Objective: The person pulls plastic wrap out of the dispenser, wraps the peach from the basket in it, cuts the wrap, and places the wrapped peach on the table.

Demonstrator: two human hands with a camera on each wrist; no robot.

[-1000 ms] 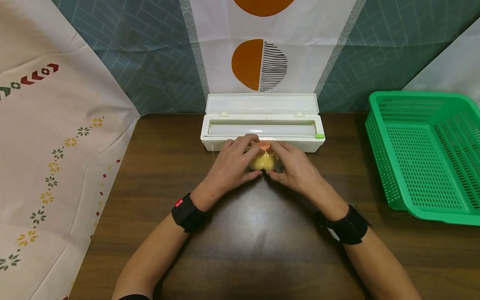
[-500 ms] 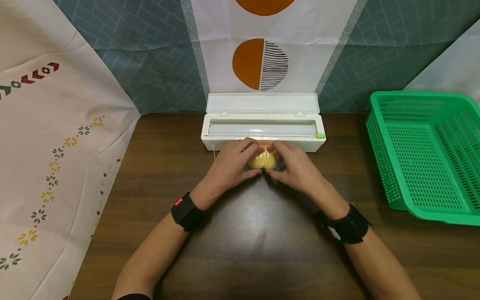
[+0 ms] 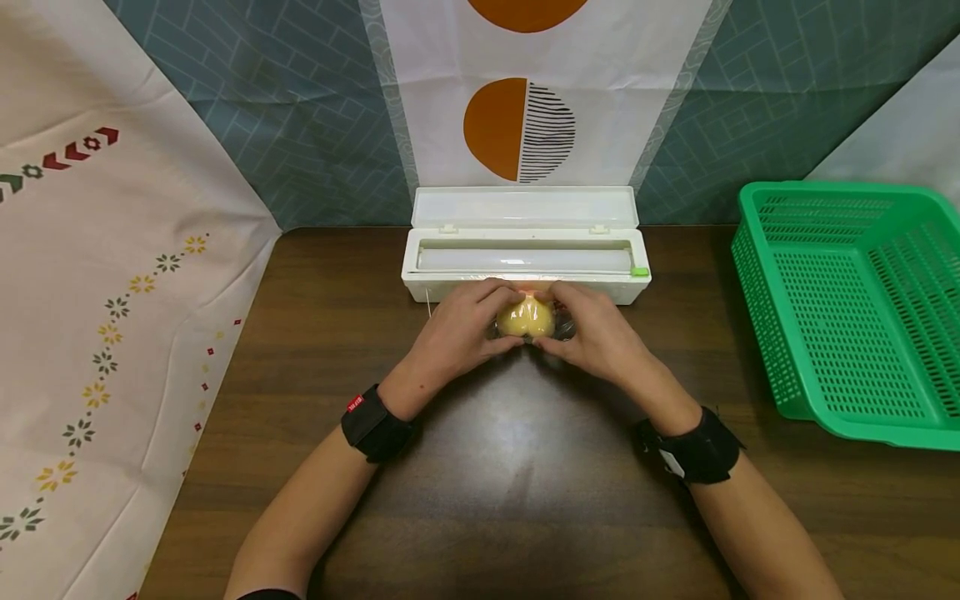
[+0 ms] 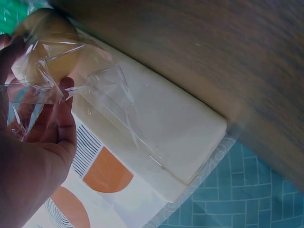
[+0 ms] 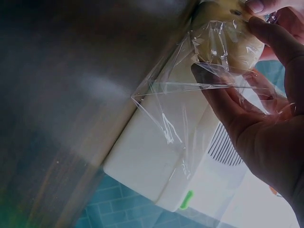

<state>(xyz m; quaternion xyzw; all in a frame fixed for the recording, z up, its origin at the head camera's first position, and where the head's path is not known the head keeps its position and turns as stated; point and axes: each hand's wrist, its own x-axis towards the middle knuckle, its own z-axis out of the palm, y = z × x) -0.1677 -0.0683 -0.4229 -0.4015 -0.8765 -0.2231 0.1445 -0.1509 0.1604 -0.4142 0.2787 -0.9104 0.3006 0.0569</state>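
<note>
Both hands are together in front of the white cling film dispenser [image 3: 622, 293]. Between them is a round, yellow, shiny fruit [image 3: 527, 318] with a small dark spot on its end, seen best in the right wrist view. Clear cling film [image 5: 166, 114] covers the fruit and trails loosely out past the fingers to both sides. My left hand [image 3: 468, 325] grips the fruit's left side through film, thumb at the near edge. The right hand [image 3: 600, 337] holds the other side, its thumb almost meeting the left one. Fingertips on the far side are partly hidden.
The dispenser's lid [image 3: 525, 205] is raised, baring the film roll [image 3: 517, 260] inside. A small green slider [image 3: 640, 272] sits at its right end. To the right stands a green plastic basket [image 3: 795, 350] on the brown wooden table [image 3: 480, 517]. Patterned cloths hang behind and at left.
Both hands keep hold of the fruit with small finger shifts. The left fingers have drawn slightly nearer, and a little more of the fruit shows between the hands.
</note>
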